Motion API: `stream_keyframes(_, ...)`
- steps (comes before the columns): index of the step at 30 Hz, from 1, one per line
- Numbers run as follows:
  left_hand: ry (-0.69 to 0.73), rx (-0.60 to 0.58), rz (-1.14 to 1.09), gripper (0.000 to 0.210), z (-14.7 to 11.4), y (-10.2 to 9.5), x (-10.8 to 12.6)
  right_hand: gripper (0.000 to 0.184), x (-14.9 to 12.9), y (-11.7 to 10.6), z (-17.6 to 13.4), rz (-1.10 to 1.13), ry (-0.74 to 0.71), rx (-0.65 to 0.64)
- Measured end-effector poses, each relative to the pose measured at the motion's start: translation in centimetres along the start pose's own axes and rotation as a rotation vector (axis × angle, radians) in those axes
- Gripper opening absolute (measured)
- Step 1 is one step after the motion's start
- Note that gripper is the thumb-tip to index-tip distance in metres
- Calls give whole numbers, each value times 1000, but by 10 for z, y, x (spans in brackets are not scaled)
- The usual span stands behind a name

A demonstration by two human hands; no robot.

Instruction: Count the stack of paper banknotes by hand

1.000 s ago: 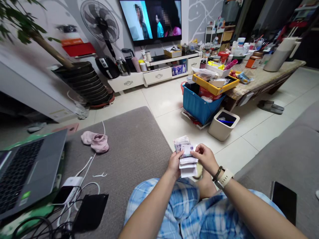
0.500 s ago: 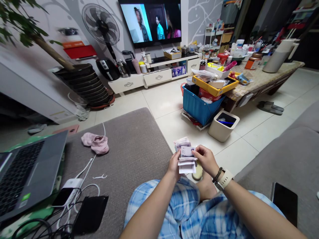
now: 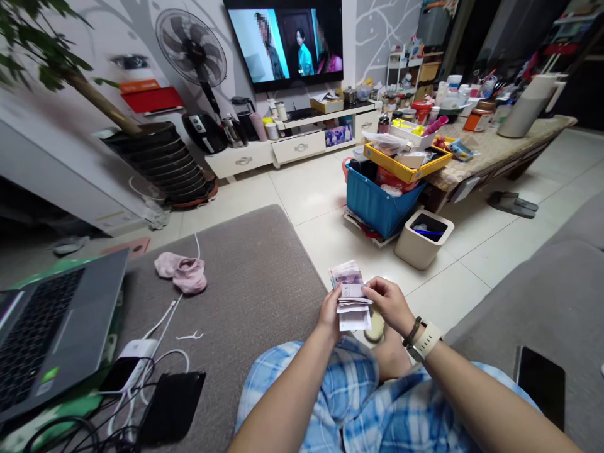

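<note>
A stack of purplish banknotes (image 3: 348, 273) is held over my lap. My left hand (image 3: 330, 309) is closed round its left side, with the thumb on top. From the right, my right hand (image 3: 387, 301) pinches the edge of a folded note between thumb and fingers. Several notes are bent over toward me, and their lower ends (image 3: 355, 320) hang in a layered fan below the hands. How many there are I cannot tell. A bracelet and a pale-strapped watch (image 3: 425, 340) sit on my right wrist.
Left, on the grey sofa seat (image 3: 245, 277), lie pink socks (image 3: 182, 272), a laptop (image 3: 61, 327), cables and a black pouch-like item (image 3: 172, 406). A phone (image 3: 540, 384) lies right. Ahead stand a waste bin (image 3: 423, 239), a blue bin (image 3: 377, 198) and a cluttered table (image 3: 523, 138).
The note under my right fingers has folded down toward me, so more of the purple note behind it shows. Both hands stay in nearly the same place.
</note>
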State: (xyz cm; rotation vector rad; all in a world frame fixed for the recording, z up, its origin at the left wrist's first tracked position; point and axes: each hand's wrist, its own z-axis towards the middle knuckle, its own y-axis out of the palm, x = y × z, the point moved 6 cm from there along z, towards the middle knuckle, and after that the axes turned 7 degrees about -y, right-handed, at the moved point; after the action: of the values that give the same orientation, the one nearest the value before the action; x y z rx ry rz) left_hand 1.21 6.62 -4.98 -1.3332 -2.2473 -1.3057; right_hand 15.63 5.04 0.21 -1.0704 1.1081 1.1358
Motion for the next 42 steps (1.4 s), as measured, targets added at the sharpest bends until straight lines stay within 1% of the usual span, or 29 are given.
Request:
stream_keyframes(9,-23,-22,4,26,1,1,-1,32,-1,2,0,8,3,-21)
stream_keyframes(14,-19,-1,-7,23,0,0,1,39,-4,4,-1,36,14,-42)
stream_keyframes(20,-41,2,-10,18,-6,5,4,46,-4,7,-2,89,34,-81)
stream_keyframes(26,-52,2,15,19,-9,10,5,51,-3,8,-1,100,50,-107)
stream_keyframes(28,-46,11,29,19,-10,10,6,50,-1,8,-1,93,60,-115)
stream_keyframes(30,-33,19,34,17,-12,10,6,43,3,7,-1,81,63,-88)
stream_keyframes(32,-27,16,36,16,-14,10,7,38,8,3,0,48,69,-23)
stream_keyframes(35,-30,5,37,20,-15,12,7,38,18,-4,0,2,107,84)
stream_keyframes(37,-27,-1,40,25,-15,12,7,39,21,-8,0,-10,124,124)
stream_keyframes(39,-24,-10,50,30,-14,11,6,38,21,-9,0,-37,119,133)
stream_keyframes(42,-31,-33,61,38,-12,11,3,33,15,-8,1,-105,84,93)
